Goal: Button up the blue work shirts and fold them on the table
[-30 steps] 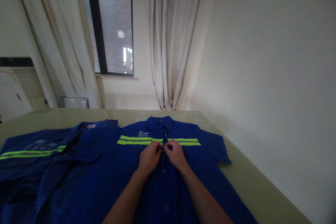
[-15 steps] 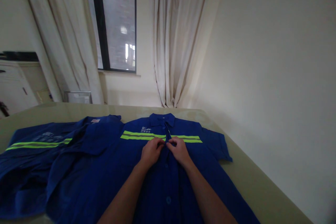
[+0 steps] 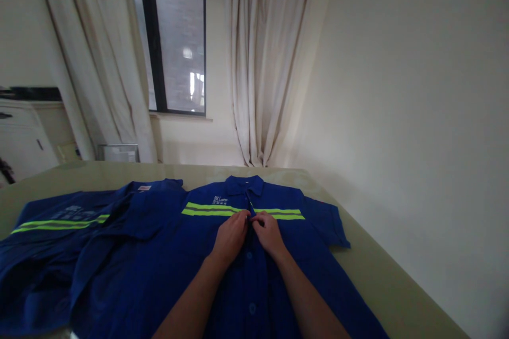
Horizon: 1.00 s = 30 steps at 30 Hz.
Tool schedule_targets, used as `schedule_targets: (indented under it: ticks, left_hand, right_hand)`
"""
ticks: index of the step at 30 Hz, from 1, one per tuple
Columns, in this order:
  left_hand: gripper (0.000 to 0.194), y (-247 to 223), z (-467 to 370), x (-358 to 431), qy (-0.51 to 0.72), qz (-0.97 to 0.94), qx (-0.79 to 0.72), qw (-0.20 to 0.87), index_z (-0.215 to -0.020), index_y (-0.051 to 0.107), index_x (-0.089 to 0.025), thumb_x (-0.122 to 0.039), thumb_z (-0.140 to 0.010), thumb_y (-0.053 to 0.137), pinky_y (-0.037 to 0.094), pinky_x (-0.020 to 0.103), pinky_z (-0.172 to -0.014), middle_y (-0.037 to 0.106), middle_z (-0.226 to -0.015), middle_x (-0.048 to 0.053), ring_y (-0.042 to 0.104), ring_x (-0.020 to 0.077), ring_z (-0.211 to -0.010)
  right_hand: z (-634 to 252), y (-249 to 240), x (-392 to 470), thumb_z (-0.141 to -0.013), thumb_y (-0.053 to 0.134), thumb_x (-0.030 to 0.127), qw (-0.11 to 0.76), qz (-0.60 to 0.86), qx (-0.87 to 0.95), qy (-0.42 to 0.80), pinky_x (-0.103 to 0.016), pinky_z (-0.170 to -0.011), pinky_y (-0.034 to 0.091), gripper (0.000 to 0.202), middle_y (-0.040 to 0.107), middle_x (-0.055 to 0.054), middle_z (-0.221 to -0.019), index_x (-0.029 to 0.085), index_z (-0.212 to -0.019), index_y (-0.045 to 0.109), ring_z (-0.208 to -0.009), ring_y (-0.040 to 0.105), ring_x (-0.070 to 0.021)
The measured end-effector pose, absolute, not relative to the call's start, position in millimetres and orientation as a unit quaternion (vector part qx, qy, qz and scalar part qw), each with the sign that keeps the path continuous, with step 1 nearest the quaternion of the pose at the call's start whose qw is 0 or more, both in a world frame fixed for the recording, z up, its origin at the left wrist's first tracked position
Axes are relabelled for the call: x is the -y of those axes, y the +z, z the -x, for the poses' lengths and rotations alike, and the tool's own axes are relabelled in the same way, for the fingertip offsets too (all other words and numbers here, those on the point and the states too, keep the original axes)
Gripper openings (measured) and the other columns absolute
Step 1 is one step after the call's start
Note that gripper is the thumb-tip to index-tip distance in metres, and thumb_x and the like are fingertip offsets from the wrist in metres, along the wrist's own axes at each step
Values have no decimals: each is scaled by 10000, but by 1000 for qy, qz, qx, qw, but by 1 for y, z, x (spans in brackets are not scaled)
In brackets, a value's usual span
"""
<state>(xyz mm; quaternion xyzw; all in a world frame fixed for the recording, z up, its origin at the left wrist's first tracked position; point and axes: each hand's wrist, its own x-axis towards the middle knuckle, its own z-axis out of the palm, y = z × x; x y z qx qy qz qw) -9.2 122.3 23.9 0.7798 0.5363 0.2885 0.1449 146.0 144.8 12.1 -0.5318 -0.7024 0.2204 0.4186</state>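
Observation:
A blue short-sleeved work shirt (image 3: 318, 270) lies face up, collar away from me, with a yellow-green reflective band across its chest. Buttons show down the lower front, and the placket is parted a little below the collar. My left hand (image 3: 234, 235) pinches the left side of the placket at band height. Close beside it, my right hand (image 3: 268, 230) has its thumb and fingers closed on the placket's right side. The fingertips nearly meet and hide the cloth or button between them.
A second blue garment (image 3: 47, 254) with a similar band lies rumpled at the left, touching the shirt. Both rest on a pale green table (image 3: 369, 265). Behind are curtains (image 3: 262, 63), a window, a framed item (image 3: 118, 153) and a white cabinet (image 3: 27, 132).
My hands remain at the placket, with the left fingers shifted slightly and now closer to the right ones. The view has tilted up a little.

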Motion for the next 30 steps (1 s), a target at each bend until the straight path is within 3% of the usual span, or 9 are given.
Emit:
schedule_targets:
  ticks: [7,11,20,25,30]
  left_hand:
    - [220,20,14,-128,332,-737,-555,196,-971,699,-228,-102,-903,532,452,260,-809,739,-991,32,672,181,-928]
    - [159,18,17,-134,341,-720,-559,228,-959,728,-211,-243,-930,575,460,261,-734,762,-887,24,688,177,-812]
    - [132,15,23,-144,319,-729,-564,221,-848,744,-186,-224,-887,624,454,276,-747,697,-887,44,635,178,-813]
    - [100,11,26,-146,301,-739,-559,226,-871,711,-189,-249,-798,744,458,263,-728,665,-875,14,616,165,-797]
    - [66,10,25,-145,299,-744,-553,224,-903,695,-188,-180,-843,668,451,277,-781,675,-920,26,622,173,-863]
  right_hand:
    - [-144,7,-146,-780,668,92,413,529,714,199,-289,-812,473,150,719,-55,-867,182,-825,779,-855,667,-206]
    - [-145,7,-146,-803,690,119,409,531,715,198,-294,-798,471,89,707,-60,-882,179,-821,754,-857,658,-211]
    - [-143,5,-145,-863,652,116,386,534,728,189,-306,-852,444,108,676,-46,-915,195,-843,723,-917,641,-208]
    - [-142,3,-146,-863,638,109,379,538,729,187,-304,-846,441,120,663,-39,-924,203,-844,709,-910,632,-202]
    - [-143,6,-146,-841,648,95,387,528,733,188,-298,-841,441,118,662,-32,-898,202,-822,694,-903,629,-199]
